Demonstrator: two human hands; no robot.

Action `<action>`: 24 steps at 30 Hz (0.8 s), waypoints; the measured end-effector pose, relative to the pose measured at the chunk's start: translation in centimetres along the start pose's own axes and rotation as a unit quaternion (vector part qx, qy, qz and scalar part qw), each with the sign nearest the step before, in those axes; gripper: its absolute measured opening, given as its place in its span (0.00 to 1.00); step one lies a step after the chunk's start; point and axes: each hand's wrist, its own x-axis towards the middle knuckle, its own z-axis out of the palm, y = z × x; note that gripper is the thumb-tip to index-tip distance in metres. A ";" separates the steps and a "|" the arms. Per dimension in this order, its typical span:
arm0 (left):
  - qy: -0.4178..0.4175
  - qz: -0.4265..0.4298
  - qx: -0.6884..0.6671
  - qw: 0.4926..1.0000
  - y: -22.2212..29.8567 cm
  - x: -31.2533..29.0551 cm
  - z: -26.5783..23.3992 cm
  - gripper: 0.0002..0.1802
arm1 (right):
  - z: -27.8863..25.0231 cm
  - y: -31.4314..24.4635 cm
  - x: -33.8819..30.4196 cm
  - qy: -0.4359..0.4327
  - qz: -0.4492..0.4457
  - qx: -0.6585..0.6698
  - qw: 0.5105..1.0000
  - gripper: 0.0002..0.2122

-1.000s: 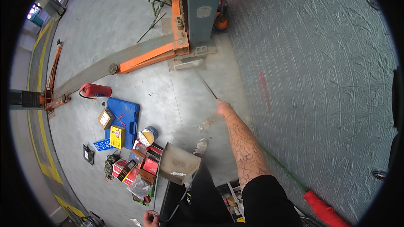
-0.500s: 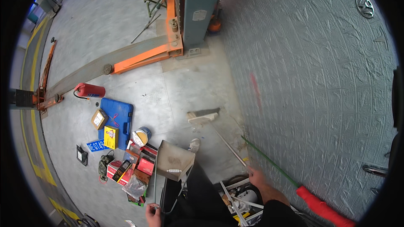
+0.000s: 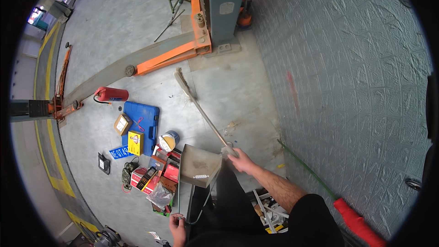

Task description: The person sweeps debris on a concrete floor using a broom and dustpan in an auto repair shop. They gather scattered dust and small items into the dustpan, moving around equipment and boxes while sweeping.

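Observation:
My right hand (image 3: pixel 241 161) is closed around the handle of a broom (image 3: pixel 209 123), its arm stretched forward. The pale broom head (image 3: pixel 182 83) points away to the far left, near the orange lift arm; whether it touches the floor I cannot tell. My left hand (image 3: pixel 177 228), low in the picture, grips the thin metal handle of a dustpan (image 3: pixel 196 161). The grey pan stands in front of my legs, with a dusty inner face. Brownish debris (image 3: pixel 232 127) lies on the floor beyond my right hand.
Left of the dustpan are piled boxes (image 3: pixel 171 172), a tin (image 3: pixel 168 141), a blue case (image 3: pixel 148 123) and a red fire extinguisher (image 3: pixel 112 94). An orange lift arm (image 3: pixel 167 58) and post (image 3: pixel 222 9) stand ahead. A wrinkled grey cover (image 3: pixel 338 91) rises at right, a green pole (image 3: pixel 306 167) before it.
My right hand has moved left and forward with the broom. The broom head has swung far and left, away from the grey cover. My left hand still holds the dustpan; the whole view has shifted slightly.

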 end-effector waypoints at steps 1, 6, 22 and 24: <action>-0.004 -0.014 0.023 1.000 0.6 -1.3 -0.7 0.11 | 1.7 -2.6 3.1 -0.054 0.002 0.048 0.997 0.14; 0.021 -0.054 0.068 0.996 1.3 -5.8 -2.2 0.11 | 9.2 -10.9 15.9 -0.077 0.063 0.075 0.992 0.09; -0.009 -0.048 0.007 0.999 -5.7 -4.5 -9.2 0.11 | -3.9 19.0 10.1 0.171 0.081 -0.407 0.894 0.22; -0.003 -0.018 0.001 1.000 -6.8 -4.5 -10.2 0.12 | -7.6 27.1 3.9 0.173 0.145 -0.384 0.895 0.22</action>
